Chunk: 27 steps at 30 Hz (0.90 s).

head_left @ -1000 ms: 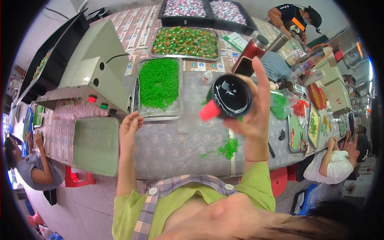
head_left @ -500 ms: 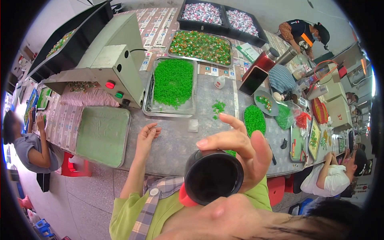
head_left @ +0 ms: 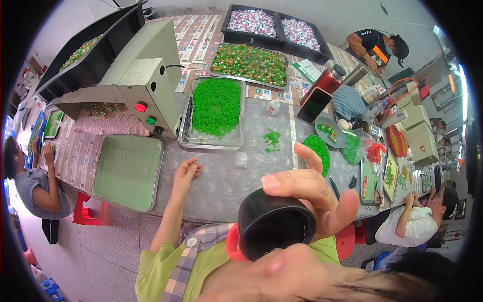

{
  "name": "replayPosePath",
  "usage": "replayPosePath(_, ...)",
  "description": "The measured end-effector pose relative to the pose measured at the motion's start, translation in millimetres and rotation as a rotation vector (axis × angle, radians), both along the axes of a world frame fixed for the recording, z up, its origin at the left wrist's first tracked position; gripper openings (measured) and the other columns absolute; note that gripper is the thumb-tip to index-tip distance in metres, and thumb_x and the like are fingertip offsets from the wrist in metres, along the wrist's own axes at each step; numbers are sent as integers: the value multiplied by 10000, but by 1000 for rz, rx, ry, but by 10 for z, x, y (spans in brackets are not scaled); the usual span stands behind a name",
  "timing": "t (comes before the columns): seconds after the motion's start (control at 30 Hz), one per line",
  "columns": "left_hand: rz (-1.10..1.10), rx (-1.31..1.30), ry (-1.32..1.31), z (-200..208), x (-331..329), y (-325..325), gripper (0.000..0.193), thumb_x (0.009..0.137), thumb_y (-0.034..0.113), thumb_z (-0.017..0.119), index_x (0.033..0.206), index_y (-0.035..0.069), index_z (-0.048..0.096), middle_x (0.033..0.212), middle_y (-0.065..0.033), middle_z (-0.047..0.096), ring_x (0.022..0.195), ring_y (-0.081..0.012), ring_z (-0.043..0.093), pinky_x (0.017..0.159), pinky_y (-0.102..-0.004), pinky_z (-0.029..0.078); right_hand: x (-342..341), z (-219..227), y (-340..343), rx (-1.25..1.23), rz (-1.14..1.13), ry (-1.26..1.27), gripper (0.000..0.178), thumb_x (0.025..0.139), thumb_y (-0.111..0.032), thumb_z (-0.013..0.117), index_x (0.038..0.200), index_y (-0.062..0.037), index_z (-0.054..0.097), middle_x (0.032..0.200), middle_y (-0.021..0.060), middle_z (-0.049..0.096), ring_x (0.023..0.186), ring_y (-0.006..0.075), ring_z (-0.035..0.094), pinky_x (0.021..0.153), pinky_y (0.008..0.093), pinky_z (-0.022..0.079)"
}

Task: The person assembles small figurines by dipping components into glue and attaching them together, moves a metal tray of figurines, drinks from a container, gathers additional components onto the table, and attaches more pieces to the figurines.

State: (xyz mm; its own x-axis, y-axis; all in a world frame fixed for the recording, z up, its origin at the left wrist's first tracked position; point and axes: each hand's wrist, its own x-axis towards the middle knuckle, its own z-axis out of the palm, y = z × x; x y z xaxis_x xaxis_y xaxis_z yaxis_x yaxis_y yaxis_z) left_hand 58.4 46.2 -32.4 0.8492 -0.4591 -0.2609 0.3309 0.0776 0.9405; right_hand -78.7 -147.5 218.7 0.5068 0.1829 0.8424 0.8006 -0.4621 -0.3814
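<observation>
Mostly cup (head_left: 275, 223) interior, contents indistinct.

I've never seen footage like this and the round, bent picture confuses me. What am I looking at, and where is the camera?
The camera sits on a person's head and looks down through a very wide lens, which bends straight edges. Their right hand holds a black cup close to the lens. Their left hand rests on the grey table. On it lie a metal tray of green pieces, a green machine box with red and green buttons and an empty green tray. Other people work nearby.
</observation>
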Motion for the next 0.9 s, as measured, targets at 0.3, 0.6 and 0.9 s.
replayPosePath(0.3,11,-23,7,-71,20,-12,234,870,107,451,1083,19,491,942,-73,592,806,-99,548,715,-207,439,-105,81,-29,-21,-113,56,700,704,-132,684,1208,-82,202,991,203,582,863,277,593,949,514,248)
replayPosePath(0.6,34,-10,24,-72,-1,-12,227,874,92,441,1078,8,489,920,-76,586,795,-101,548,706,-205,453,-229,187,-211,-27,-194,-4,583,705,-139,678,1094,-86,246,970,188,594,853,275,601,953,510,253)
replayPosePath(0.9,20,-21,0,-161,27,-11,235,873,97,446,1083,-3,482,914,-86,587,785,-107,551,702,-209,456,-150,245,-36,-40,-273,-81,459,707,-146,671,966,-90,296,948,170,607,841,272,609,957,505,259)
